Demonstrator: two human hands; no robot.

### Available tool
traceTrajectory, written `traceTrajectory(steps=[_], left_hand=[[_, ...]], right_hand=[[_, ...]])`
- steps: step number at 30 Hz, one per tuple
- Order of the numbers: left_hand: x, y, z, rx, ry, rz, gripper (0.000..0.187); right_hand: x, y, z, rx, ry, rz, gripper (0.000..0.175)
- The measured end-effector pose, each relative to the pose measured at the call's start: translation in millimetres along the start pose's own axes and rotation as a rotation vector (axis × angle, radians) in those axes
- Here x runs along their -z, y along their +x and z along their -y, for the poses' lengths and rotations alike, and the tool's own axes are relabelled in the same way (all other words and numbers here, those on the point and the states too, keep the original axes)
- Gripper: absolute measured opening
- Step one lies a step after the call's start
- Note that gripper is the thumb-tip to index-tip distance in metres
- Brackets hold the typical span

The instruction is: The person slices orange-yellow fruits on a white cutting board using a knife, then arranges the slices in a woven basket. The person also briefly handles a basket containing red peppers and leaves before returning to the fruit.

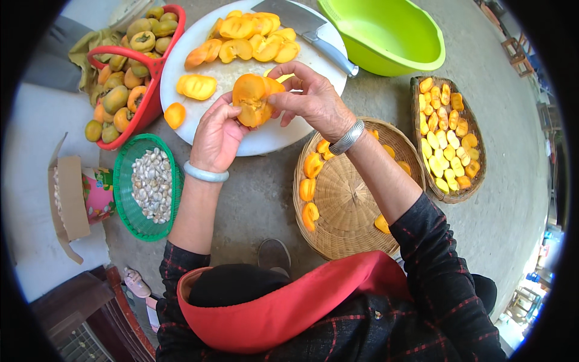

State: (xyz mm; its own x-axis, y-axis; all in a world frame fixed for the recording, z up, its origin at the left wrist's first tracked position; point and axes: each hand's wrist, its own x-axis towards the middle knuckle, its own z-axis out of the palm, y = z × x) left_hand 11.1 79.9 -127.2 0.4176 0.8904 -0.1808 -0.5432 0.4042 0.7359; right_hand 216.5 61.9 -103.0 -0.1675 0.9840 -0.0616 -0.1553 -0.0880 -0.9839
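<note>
Above the near part of a round white cutting board (289, 135), both hands hold a cut piece of orange persimmon (253, 99). My left hand (219, 124) grips its left and lower side, the thumb lying on the flesh. From the right, my right hand (312, 99) pinches its edge between thumb and fingers. Persimmon slices (253, 38) are piled at the back of the board, and more slices (196, 87) lie to the left. A cleaver (316, 36) rests at the back right, its grey handle reaching over the board's rim.
A red basket (156, 90) of whole persimmons stands left, near a green basket (120, 194) of pale shells or nuts and a cardboard box (74, 203). To the right are a round wicker tray (348, 190) and oblong wicker basket (479, 176) with slices, and a lime-green basin (389, 36).
</note>
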Motion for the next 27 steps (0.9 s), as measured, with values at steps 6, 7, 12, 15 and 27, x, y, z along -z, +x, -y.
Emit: traceTrajectory(steps=[6,7,12,15,27], left_hand=[[8,-1,2,-0.026,-0.020,0.001,0.037],[9,-2,2,-0.031,-0.015,-0.012,0.036],[5,-6,10,-0.005,0.062,-0.017,0.037],[-2,-10,15,-0.004,0.084,-0.020,0.038],[2,-20,40,0.021,0.205,0.032,0.031]], right_hand=[[10,-10,-6,-0.087,0.217,-0.075,0.032],[13,-14,-7,-0.112,0.184,-0.080,0.031],[26,-31,-10,-0.163,0.098,-0.021,0.030],[27,-37,-11,-0.162,0.071,-0.014,0.030],[71,-73,-25,-0.285,-0.054,0.056,0.026]])
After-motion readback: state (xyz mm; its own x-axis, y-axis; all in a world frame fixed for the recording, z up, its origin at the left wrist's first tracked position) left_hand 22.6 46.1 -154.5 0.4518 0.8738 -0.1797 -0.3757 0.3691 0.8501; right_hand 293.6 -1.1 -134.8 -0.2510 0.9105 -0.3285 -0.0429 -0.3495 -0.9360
